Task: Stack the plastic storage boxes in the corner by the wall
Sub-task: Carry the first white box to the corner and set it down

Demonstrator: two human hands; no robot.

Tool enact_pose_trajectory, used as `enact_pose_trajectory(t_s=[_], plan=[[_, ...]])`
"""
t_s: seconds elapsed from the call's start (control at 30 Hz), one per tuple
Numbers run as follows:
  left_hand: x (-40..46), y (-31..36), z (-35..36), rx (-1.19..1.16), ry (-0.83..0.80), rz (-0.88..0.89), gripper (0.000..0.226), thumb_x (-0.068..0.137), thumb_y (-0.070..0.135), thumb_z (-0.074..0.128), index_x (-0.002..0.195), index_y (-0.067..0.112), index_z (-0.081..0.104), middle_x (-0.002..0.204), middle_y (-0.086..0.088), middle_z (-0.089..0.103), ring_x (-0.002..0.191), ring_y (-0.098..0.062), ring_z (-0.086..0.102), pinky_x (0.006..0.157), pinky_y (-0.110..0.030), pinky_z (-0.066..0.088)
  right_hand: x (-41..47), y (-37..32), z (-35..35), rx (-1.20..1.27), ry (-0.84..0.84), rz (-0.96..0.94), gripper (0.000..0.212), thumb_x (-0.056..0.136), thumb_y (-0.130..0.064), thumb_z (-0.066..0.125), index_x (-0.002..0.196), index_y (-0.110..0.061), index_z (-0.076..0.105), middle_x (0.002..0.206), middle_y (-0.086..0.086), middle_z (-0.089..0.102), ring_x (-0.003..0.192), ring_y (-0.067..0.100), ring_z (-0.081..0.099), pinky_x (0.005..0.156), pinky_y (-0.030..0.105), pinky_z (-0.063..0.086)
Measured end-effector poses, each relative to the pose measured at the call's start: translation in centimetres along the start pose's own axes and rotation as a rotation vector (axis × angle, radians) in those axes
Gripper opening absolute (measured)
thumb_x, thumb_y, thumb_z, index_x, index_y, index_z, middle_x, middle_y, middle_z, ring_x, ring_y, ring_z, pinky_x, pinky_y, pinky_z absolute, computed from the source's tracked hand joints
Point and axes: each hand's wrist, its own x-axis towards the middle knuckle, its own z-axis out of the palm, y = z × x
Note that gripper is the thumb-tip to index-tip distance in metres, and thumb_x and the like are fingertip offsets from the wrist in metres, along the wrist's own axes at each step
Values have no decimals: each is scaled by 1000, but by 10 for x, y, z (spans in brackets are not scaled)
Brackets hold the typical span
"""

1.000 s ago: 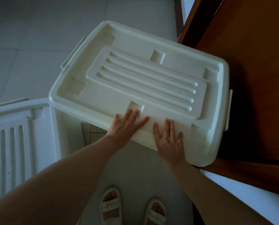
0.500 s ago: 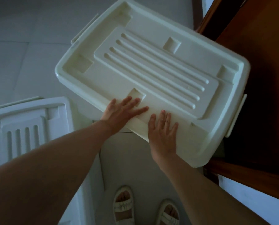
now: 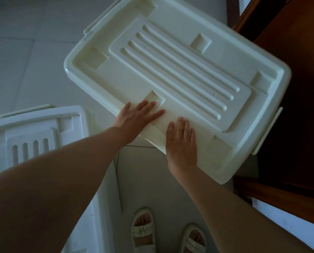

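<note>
Head view looks straight down on a cream plastic storage box with its ribbed lid on top, turned at an angle to the floor tiles. Its right end is close against a brown wooden door — whether they touch I cannot tell. Both hands lie flat on the near edge of the lid. The left hand has its fingers straight and spread, the fingertips at a small square recess in the lid. The right hand is just beside it, fingers straight and together, palm over the rim. Neither hand grasps anything; they only press on the lid. At lower left stands a second white storage box, also closed, near the first one. Below, two feet in white sandals stand on the grey tiled floor.
</note>
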Motion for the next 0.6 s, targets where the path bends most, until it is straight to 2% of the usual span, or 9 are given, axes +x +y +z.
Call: enact_pose_trajectory(t_s=[0.07, 0.1, 0.17, 0.23, 0.3, 0.37, 0.43, 0.5, 0.6], plan=[[-4, 13, -9, -60, -52, -64, 82, 92, 13, 48, 150, 35, -6, 161, -1, -2, 150, -21, 3, 117, -46, 17, -3, 9, -8, 48, -49, -73, 104, 65, -33, 83, 147, -3, 26, 155, 26, 16, 144, 40, 19, 115, 48, 19], [-6, 20, -14, -99, -68, -95, 86, 89, 13, 54, 151, 33, -2, 161, -2, 0, 149, -21, 3, 118, -46, 15, -5, 15, -15, 90, -54, -84, 106, 66, -37, 81, 148, -4, 24, 156, 24, 12, 145, 38, 16, 117, 47, 15], [-11, 39, -24, -171, -67, -125, 89, 83, 13, 61, 151, 29, 6, 160, -4, 4, 149, -22, 5, 118, -46, 14, -10, 37, -32, 167, -29, -54, 91, 76, -40, 72, 147, -7, 24, 157, 20, 10, 146, 33, 14, 118, 44, 12], [-15, 61, -34, -220, -54, -121, 81, 83, 13, 58, 150, 24, 13, 160, -6, 6, 149, -23, 5, 117, -47, 13, -12, 66, -43, 207, -48, -4, 72, 89, -36, 54, 146, -8, 22, 157, 17, 8, 146, 30, 10, 119, 41, 10], [-17, 86, -44, -318, -24, -163, 75, 83, 15, 56, 148, 21, 18, 160, -6, 6, 149, -22, 4, 117, -50, 11, -12, 100, -51, 246, -40, 98, 67, 91, -38, 51, 144, -7, 26, 156, 18, 15, 144, 30, 15, 119, 40, 13], [-18, 112, -51, -476, 17, -328, 77, 81, 21, 57, 147, 20, 18, 160, -6, 5, 149, -23, 3, 116, -54, 9, -9, 135, -53, 259, 0, 211, 62, 88, -36, 56, 137, -4, 36, 149, 20, 29, 138, 33, 27, 115, 40, 22], [-19, 135, -54, -649, 14, -570, 81, 80, 27, 60, 147, 21, 15, 158, -7, 5, 147, -26, 5, 115, -57, 9, -4, 167, -55, 282, 3, 344, 55, 85, -28, 58, 130, -1, 41, 140, 22, 37, 130, 37, 37, 108, 40, 30], [-20, 151, -53, -751, -24, -771, 84, 81, 33, 62, 147, 22, 12, 156, -9, 6, 145, -29, 8, 115, -57, 12, 4, 197, -54, 347, -25, 454, 58, 85, -24, 59, 133, 0, 36, 140, 22, 35, 128, 39, 38, 107, 40, 33], [-21, 160, -47, -817, -68, -994, 87, 79, 39, 64, 146, 22, 11, 151, -9, 11, 139, -30, 17, 111, -57, 22, 16, 223, -48, 441, -81, 514, 78, 86, -25, 58, 147, -2, 17, 148, 21, 27, 134, 39, 33, 111, 44, 32]])
